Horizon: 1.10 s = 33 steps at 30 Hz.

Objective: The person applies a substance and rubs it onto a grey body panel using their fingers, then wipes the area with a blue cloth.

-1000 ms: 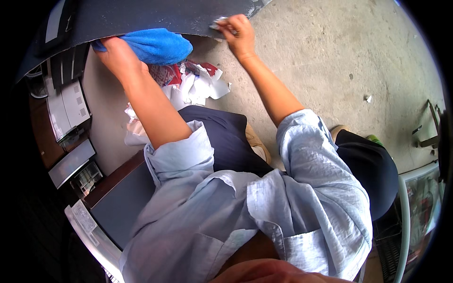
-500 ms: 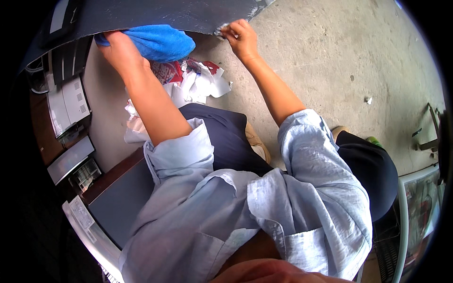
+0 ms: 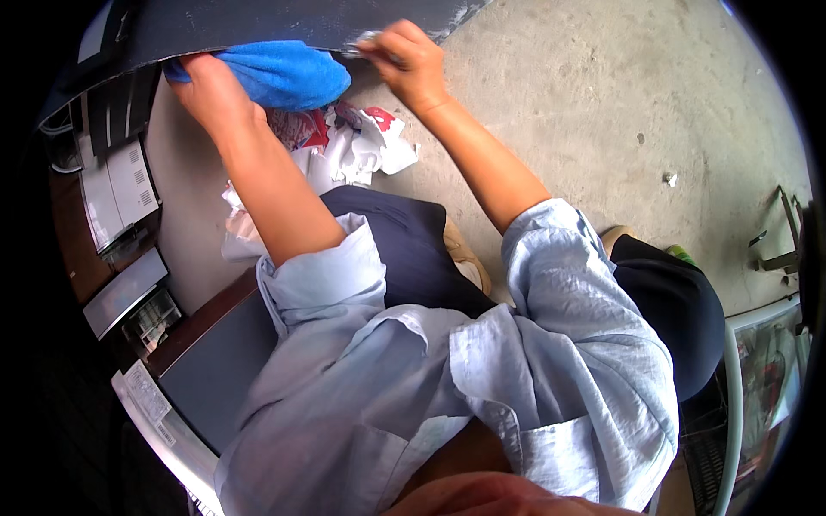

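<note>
A dark grey panel (image 3: 249, 24) with scuffed paint along its edge spans the top of the view. Bunched at that edge is a blue towel (image 3: 284, 76). My left hand (image 3: 211, 93) is closed on the towel's left end, its fingertips hidden by cloth and panel. My right hand (image 3: 409, 65) is at the panel's edge, right of the towel, with thumb and fingers pinched. Between them shows a small silvery-white piece (image 3: 368, 38), blurred and too small to name, against the scuffed edge.
Torn white and red paper (image 3: 353, 146) lies on the concrete floor (image 3: 585, 112) beneath the towel. White and black appliances (image 3: 120, 193) line the left side. A glass-topped case with a pale frame (image 3: 736, 387) stands at lower right. Metal brackets (image 3: 781, 258) lie at far right.
My right hand has moved left and slightly up along the panel's edge, with the small piece still pinched. My left hand and the towel have barely shifted.
</note>
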{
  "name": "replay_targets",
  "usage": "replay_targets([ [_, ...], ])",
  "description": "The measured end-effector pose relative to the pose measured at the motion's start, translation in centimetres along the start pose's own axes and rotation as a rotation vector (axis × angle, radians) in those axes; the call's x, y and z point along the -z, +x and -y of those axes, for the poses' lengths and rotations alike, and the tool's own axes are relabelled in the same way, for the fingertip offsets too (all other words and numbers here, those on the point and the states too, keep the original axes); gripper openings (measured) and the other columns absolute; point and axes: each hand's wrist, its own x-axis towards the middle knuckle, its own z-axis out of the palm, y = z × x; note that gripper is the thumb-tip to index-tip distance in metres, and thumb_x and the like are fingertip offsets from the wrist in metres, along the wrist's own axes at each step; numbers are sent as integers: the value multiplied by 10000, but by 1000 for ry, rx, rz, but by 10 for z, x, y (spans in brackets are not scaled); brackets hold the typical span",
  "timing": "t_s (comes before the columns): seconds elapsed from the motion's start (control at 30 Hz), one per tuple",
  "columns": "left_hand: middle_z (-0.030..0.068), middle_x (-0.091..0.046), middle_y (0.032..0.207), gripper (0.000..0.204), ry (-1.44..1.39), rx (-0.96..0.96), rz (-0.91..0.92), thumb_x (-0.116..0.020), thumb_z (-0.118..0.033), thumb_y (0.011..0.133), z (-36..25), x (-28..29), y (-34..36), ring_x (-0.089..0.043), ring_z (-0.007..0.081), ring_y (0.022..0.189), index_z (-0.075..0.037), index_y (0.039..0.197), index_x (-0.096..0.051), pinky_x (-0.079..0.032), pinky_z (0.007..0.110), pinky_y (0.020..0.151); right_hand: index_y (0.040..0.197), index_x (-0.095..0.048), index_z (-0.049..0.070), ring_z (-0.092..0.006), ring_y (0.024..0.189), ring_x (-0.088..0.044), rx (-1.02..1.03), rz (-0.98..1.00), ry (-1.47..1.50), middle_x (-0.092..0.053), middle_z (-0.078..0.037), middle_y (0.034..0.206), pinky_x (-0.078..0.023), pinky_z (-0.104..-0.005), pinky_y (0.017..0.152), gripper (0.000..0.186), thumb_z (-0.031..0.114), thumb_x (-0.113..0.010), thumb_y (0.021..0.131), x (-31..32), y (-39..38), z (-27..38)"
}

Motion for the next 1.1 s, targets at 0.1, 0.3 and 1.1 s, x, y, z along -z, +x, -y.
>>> replay_targets([
  [0.1, 175, -512, 1391, 732, -1, -23, 23, -565, -479, 945, 3, 4, 3, -562, 293, 1220, 3, 1453, -355, -447, 391, 1040, 820, -711, 101, -225, 693, -615, 16, -29, -3, -603, -51, 776, -494, -325, 607, 139, 78, -815, 731, -7, 3, 10],
  [0.3, 182, -537, 1368, 693, -16, 6, -1, -561, -431, 960, -3, -3, 0, -586, 293, 1187, -5, 1459, -337, -450, 368, 1034, 823, -710, 60, -186, 708, -643, -325, 13, 99, -605, -52, 799, -528, -294, 627, 117, 18, -793, 751, -3, -42, -50],
  [1.1, 172, -537, 1363, 655, -71, 21, -6, -587, -425, 945, 5, -2, 4, -583, 278, 1173, 11, 1400, -409, -453, 350, 1007, 980, -658, 14, -130, 785, -665, -1136, -78, 631, -661, -43, 929, -571, -242, 701, 159, 36, -743, 848, 27, -77, -77],
])
